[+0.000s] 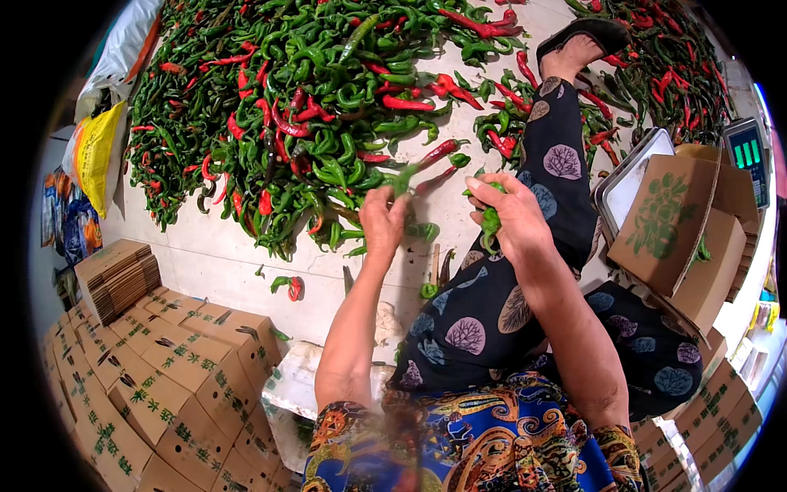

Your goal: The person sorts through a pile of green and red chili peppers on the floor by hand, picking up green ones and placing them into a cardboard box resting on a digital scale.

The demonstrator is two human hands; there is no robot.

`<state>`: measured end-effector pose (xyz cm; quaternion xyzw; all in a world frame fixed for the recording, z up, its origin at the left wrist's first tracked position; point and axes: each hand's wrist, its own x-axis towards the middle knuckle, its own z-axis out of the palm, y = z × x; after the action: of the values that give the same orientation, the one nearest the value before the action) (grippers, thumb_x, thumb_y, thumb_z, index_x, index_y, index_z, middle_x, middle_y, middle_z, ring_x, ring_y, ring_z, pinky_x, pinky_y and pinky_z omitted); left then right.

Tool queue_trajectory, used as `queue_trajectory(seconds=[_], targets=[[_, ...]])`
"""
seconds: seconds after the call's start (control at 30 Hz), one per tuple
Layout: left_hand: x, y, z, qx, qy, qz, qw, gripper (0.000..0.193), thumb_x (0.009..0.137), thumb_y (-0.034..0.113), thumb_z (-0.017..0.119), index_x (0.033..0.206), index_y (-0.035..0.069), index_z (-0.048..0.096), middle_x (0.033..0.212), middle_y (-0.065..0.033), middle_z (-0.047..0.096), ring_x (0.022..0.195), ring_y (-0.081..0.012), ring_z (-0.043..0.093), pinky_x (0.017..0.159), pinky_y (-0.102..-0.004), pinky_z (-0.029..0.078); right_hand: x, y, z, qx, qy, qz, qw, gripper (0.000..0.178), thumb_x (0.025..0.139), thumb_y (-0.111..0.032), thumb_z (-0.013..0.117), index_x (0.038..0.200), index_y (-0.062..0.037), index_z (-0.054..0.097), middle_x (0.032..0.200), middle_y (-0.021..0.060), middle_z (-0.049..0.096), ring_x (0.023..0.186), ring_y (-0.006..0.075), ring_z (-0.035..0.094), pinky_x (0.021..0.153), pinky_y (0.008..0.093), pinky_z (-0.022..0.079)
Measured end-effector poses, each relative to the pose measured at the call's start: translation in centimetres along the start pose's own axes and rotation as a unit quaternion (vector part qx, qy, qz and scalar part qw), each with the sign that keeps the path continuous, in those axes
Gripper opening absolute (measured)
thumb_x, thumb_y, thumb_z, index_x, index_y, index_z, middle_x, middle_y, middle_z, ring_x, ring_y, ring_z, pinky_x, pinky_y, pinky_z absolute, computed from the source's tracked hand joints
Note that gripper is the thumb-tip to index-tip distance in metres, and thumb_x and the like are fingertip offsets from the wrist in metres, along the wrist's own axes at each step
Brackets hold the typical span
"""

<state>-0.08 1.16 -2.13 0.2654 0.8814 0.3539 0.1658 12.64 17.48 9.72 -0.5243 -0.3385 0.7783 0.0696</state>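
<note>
A large heap of green and red chili peppers (328, 98) spreads over the pale floor in front of me. At its near right edge, my left hand (382, 223) is closed, with a green pepper (403, 179), smeared by motion, at its fingertips. My right hand (516, 215) is closed round curled green peppers (490, 221), held above my patterned trouser leg. Between the two hands, red peppers (436, 180) lie on the floor. A small green pepper (429, 290) lies below them, near my thigh.
On the right, an open cardboard box (656, 221) sits tilted by a scale with a lit display (746, 154). Packed cartons (164, 361) are stacked at the lower left, with flattened cardboard (119, 281) on top. My outstretched leg separates the heap from more peppers (680, 74).
</note>
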Motion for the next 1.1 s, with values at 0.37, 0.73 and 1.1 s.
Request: queue_trajectory(seconds=[0.37,0.73,1.1], targets=[[-4.8,3.5,0.8,-0.136,-0.099,-0.025,0.985,0.039,0.079,0.004,0.063,0.118,0.005,0.057,0.109,-0.0129,0.058,0.096,-0.0206,0.058,0.074,-0.0307,0.050,0.9,-0.1,-1.2,-0.025,-0.025,0.015,0.999,0.022,0.074,-0.010,0.067,0.090,-0.0005,0.056,0.073,0.0041,0.056,0.068,0.0124,0.053,0.061,0.0279,0.043],[-4.4,5.8,1.2,-0.181,-0.064,-0.116,0.975,0.030,0.080,0.018,0.070,0.099,-0.003,0.061,0.082,-0.0091,0.054,0.070,-0.0164,0.053,0.061,-0.0290,0.044,0.6,0.0,-0.3,-0.155,-0.044,0.015,0.987,0.031,0.078,-0.018,0.073,0.103,-0.0043,0.061,0.087,0.0030,0.062,0.072,0.0112,0.055,0.064,0.0234,0.042],[4.2,-0.2,-6.2,0.131,0.106,0.044,0.985,0.067,0.076,0.018,0.071,0.136,0.008,0.043,0.124,-0.0212,0.050,0.115,-0.0356,0.044,0.099,-0.0415,0.036,-0.7,-1.4,1.3,-0.097,-0.105,0.052,0.988,0.036,0.072,-0.027,0.079,0.100,-0.0114,0.066,0.086,-0.0014,0.064,0.078,0.0084,0.054,0.064,0.0260,0.036]])
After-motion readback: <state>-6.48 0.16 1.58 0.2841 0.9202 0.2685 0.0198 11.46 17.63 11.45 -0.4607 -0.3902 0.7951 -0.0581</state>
